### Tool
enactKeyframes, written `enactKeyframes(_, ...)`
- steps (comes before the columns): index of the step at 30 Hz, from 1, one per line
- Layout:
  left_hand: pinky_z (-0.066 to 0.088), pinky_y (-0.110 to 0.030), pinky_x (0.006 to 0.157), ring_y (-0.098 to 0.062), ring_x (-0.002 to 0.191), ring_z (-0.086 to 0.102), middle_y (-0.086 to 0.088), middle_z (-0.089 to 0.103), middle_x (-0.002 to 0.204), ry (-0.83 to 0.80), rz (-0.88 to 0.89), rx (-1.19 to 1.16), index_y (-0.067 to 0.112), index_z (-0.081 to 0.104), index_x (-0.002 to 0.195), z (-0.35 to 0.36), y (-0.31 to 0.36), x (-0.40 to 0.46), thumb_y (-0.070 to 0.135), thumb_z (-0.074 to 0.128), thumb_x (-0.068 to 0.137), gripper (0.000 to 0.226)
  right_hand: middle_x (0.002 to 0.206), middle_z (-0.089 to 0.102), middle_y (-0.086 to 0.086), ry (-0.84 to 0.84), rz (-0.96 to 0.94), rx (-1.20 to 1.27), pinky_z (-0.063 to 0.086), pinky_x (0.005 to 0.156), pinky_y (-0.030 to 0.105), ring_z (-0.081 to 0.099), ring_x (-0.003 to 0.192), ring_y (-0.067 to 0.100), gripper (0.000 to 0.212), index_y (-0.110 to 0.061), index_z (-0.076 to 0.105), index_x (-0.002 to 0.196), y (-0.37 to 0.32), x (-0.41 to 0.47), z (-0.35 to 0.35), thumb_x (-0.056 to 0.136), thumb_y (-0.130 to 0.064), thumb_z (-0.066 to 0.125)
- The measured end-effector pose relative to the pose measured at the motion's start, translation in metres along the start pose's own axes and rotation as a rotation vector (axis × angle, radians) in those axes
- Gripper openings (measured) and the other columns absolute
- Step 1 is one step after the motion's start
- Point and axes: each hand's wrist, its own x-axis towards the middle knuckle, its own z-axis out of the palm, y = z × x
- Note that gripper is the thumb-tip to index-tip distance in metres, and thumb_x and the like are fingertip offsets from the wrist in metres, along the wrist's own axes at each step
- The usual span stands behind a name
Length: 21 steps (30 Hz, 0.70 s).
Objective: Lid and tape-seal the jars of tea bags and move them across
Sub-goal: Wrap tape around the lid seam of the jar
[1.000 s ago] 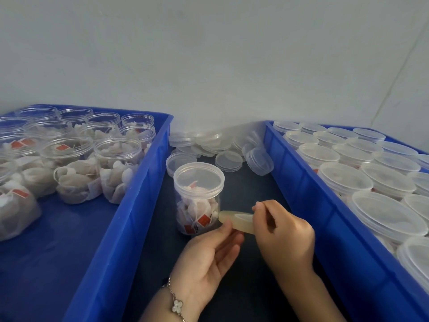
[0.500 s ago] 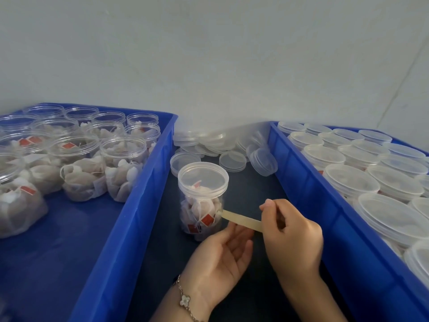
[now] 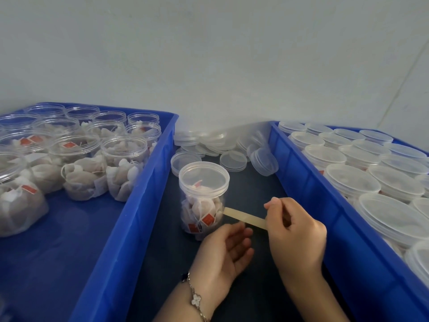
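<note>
Dark tabletop (image 3: 250, 189) against pale wall, blue bins (image 3: 139, 205) flanking. Lidded jar (image 3: 203, 201) standing between them. Right hand (image 3: 294, 231) pinching tape (image 3: 245, 217), now stretching longer off the jar. Left hand (image 3: 222, 256) lying relaxed, palm up, holding nothing.

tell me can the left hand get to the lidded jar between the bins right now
Probably yes: the left hand lies open right beside the lidded jar, nothing between them; the tape strip runs off to the right hand.

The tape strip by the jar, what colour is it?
The tape strip is pale tan, seen in the head view.
</note>
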Motion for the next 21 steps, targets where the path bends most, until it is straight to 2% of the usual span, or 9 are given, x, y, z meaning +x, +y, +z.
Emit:
enactKeyframes(2, 0.049, -0.026, 0.048, -0.017, 0.061, 0.059, -0.009, 0.067, 0.069, 0.089, 0.091, 0.128, 0.004, 0.065, 0.080, 0.000, 0.002, -0.001, 0.008, 0.053, 0.090, 0.016, 0.049, 0.051, -0.003, 0.003, -0.016, -0.014, 0.046, 0.038, 0.037, 0.050, 0.040, 0.012, 0.025, -0.010, 0.064, 0.068, 0.001, 0.001, -0.002, 0.090, -0.016, 0.054)
enactKeyframes(4, 0.047, -0.024, 0.042, -0.016, 0.053, 0.053, -0.006, 0.059, 0.056, 0.116, 0.201, 0.184, 0.004, 0.059, 0.067, -0.002, 0.008, -0.005, 0.006, 0.049, 0.089, 0.025, 0.048, 0.052, 0.000, 0.024, -0.006, -0.048, 0.047, 0.039, 0.039, 0.049, 0.040, 0.015, 0.026, -0.009, 0.064, 0.068, 0.006, 0.005, -0.004, 0.091, -0.015, 0.054)
enactKeyframes(6, 0.043, -0.019, 0.037, -0.013, 0.044, 0.047, -0.002, 0.052, 0.046, 0.141, 0.355, 0.231, 0.006, 0.052, 0.056, -0.003, 0.014, -0.011, 0.001, 0.046, 0.088, 0.032, 0.050, 0.054, 0.002, 0.011, 0.059, -0.080, 0.049, 0.043, 0.041, 0.051, 0.042, 0.019, 0.031, -0.008, 0.063, 0.069, 0.010, 0.009, -0.006, 0.091, -0.024, 0.049)
enactKeyframes(9, 0.041, -0.020, 0.042, -0.012, 0.047, 0.046, 0.002, 0.050, 0.047, 0.128, 0.668, 0.470, 0.006, 0.051, 0.058, -0.005, 0.015, -0.018, -0.002, 0.045, 0.087, 0.031, 0.051, 0.055, 0.002, -0.114, 0.092, -0.119, 0.049, 0.048, 0.039, 0.053, 0.047, 0.019, 0.041, -0.009, 0.064, 0.071, 0.012, 0.010, -0.006, 0.088, -0.036, 0.038)
enactKeyframes(11, 0.043, -0.019, 0.046, -0.008, 0.048, 0.049, 0.003, 0.052, 0.050, 0.090, 0.795, 0.562, 0.007, 0.053, 0.061, -0.006, 0.012, -0.022, 0.006, 0.050, 0.089, 0.028, 0.054, 0.056, -0.001, -0.221, 0.093, -0.153, 0.050, 0.052, 0.038, 0.054, 0.051, 0.016, 0.047, -0.014, 0.066, 0.075, 0.012, 0.012, -0.005, 0.087, -0.042, 0.031)
enactKeyframes(13, 0.046, -0.019, 0.047, -0.005, 0.048, 0.051, 0.004, 0.055, 0.052, 0.079, 0.819, 0.604, 0.004, 0.057, 0.067, -0.009, 0.010, -0.021, 0.015, 0.058, 0.088, 0.023, 0.057, 0.056, -0.003, -0.329, 0.099, -0.184, 0.050, 0.055, 0.037, 0.055, 0.055, 0.013, 0.050, -0.019, 0.067, 0.081, 0.015, 0.014, -0.005, 0.088, -0.047, 0.025)
enactKeyframes(15, 0.049, -0.021, 0.049, -0.005, 0.048, 0.053, 0.004, 0.059, 0.055, 0.108, 0.778, 0.582, 0.003, 0.060, 0.072, -0.011, 0.012, -0.018, 0.015, 0.061, 0.088, 0.019, 0.059, 0.057, -0.005, -0.391, 0.088, -0.226, 0.050, 0.056, 0.035, 0.054, 0.056, 0.011, 0.052, -0.022, 0.068, 0.083, 0.019, 0.016, -0.005, 0.087, -0.049, 0.024)
enactKeyframes(20, 0.053, -0.027, 0.054, -0.014, 0.059, 0.066, 0.004, 0.070, 0.073, 0.126, 0.718, 0.538, 0.015, 0.063, 0.088, -0.010, 0.012, -0.017, 0.015, 0.061, 0.088, 0.003, 0.056, 0.053, -0.007, -0.376, 0.059, -0.254, 0.047, 0.052, 0.033, 0.052, 0.054, 0.010, 0.050, -0.022, 0.066, 0.075, 0.021, 0.013, -0.003, 0.088, -0.050, 0.027)
enactKeyframes(21, 0.053, -0.026, 0.055, -0.014, 0.061, 0.067, 0.005, 0.071, 0.075, 0.113, 0.731, 0.560, 0.021, 0.065, 0.092, -0.011, 0.012, -0.018, 0.016, 0.060, 0.089, 0.008, 0.056, 0.052, -0.008, -0.372, 0.054, -0.250, 0.046, 0.051, 0.032, 0.052, 0.053, 0.010, 0.049, -0.021, 0.065, 0.074, 0.021, 0.013, -0.003, 0.088, -0.049, 0.027)
